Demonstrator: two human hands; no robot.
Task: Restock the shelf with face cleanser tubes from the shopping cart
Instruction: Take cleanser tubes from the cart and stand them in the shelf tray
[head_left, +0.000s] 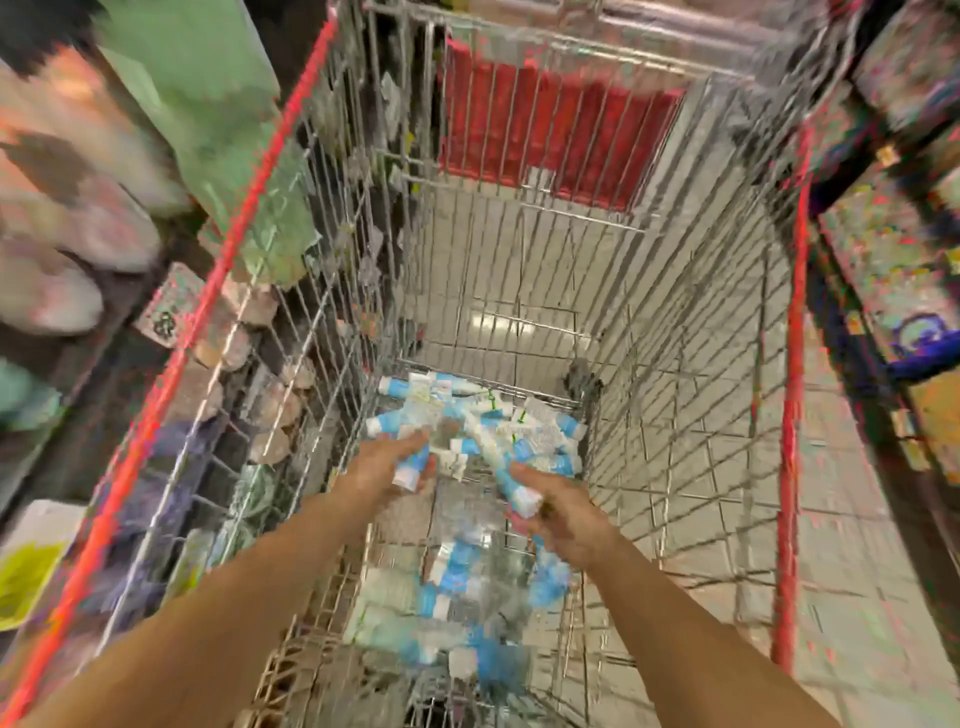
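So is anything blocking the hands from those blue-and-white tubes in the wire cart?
Nothing visible does. The left hand and right hand each grip blue-and-white plastic tubes inside the silver wire shopping cart. Its red-rimmed left wall stands between tubes and the blurred shelves; they must be lifted over.

Tubes (483, 431) too smeared to read, shelf goods (78, 234) L & R pure blur, can't tell if left hand (384, 467) or right hand (566, 525) grips anything

White-and-blue tubes (470, 431); silver wire cart (519, 291) with red rim and red seat flap (561, 130).
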